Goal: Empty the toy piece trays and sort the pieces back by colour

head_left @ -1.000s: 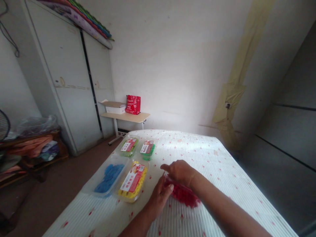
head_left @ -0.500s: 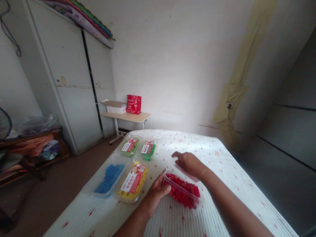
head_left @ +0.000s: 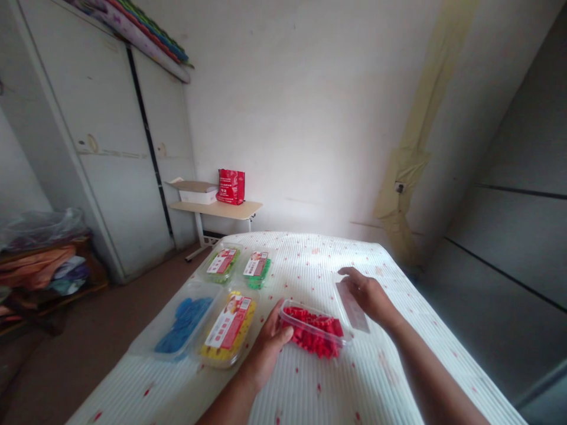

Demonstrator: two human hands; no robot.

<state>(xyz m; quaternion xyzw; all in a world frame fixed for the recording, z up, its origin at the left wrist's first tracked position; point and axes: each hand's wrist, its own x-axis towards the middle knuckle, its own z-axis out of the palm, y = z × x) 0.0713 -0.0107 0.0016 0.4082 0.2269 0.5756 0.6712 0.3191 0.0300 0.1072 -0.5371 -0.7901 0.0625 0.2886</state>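
Tub of red pieces [head_left: 313, 332]: Sat lidless on the nearer half of the table [head_left: 301, 395], angled with one end to the left, packed with small bright red shapes.
Back wall [head_left: 301, 141]: Rose pale behind everything, with yellowish tape [head_left: 407, 171] running down toward the right.
Table: Stretched away from the viewpoint, ribbed white with scattered red flecks.
Tub of blue pieces [head_left: 206, 291]: Stood leftmost, without a visible label; could not tell whether lidded.
Tub of yellow pieces [head_left: 228, 321]: Lay between the blue and red ones, covered and labelled in red and white.
Light-green tub [head_left: 221, 261] and darker-green tub [head_left: 257, 264]: Sat side by side farther back, both smaller and labelled.
Left hand [head_left: 266, 348]: Gripped the left end of the red tub, thumb on the near side, fingers around the end.
Right hand [head_left: 370, 295]: Reached over the lid, index finger stretched out; could not tell whether pinching.
Clear lid [head_left: 354, 310]: Lay beyond the tub's right end, apart from it.
Lid work: Looked like setting the lid aside after opening.
Lid's next move: Probably called for releasing it flat, with the tub steadied.
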